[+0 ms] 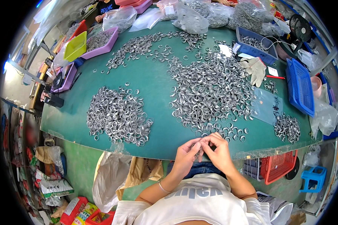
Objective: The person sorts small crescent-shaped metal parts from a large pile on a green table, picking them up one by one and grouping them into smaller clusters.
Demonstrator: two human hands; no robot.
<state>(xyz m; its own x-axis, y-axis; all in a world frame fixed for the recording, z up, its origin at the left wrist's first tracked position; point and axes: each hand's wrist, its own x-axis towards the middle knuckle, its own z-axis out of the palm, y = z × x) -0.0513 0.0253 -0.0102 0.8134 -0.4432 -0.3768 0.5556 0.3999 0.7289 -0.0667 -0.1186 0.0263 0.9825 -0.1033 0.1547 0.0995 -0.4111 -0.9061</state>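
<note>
My left hand (187, 153) and my right hand (217, 148) meet at the table's near edge, fingers closed and fingertips together. Small grey metal rings show partly between them; how many is hidden by the fingers. Just beyond my hands spreads a large heap of metal rings (210, 90), with several loose ones at its near side. A second heap of rings (118, 116) lies to the left. To the right, near the edge, is a smaller pile of rings (287, 128).
The green table (154, 82) also bears a far strip of rings (135, 48), a work glove (254, 70), a clear plastic bag (266, 105), a blue basket (299, 88), a blue bin (257, 48), a purple tray (101, 43) and a black fan (299, 28). A person's hand (98, 18) shows far left.
</note>
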